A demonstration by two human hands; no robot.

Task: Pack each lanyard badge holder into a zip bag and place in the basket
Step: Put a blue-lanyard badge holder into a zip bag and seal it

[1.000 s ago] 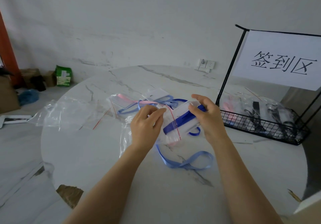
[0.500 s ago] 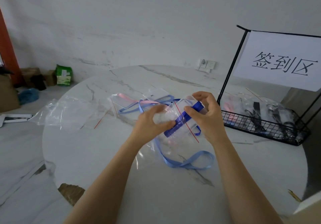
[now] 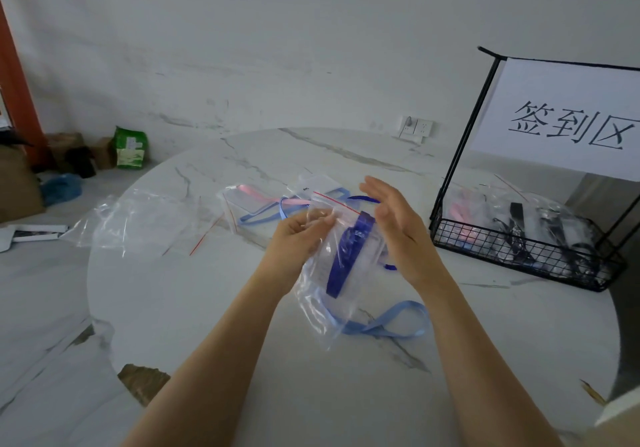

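My left hand pinches the top of a clear zip bag with a red seal line, held above the round marble table. A badge holder with a dark blue lanyard sits inside the bag. My right hand is beside the bag with straight fingers, holding nothing. The black wire basket stands at the right and holds several packed bags. A light blue lanyard lies on the table below the bag.
More badge holders with pink and light blue lanyards lie behind my hands. A pile of empty zip bags lies at the table's left. A white sign hangs on the basket's frame. Boxes and a green packet are on the floor.
My right hand has let go of the bag and opened up. My left hand has lifted the bag so it hangs upright with the dark blue lanyard deeper inside.
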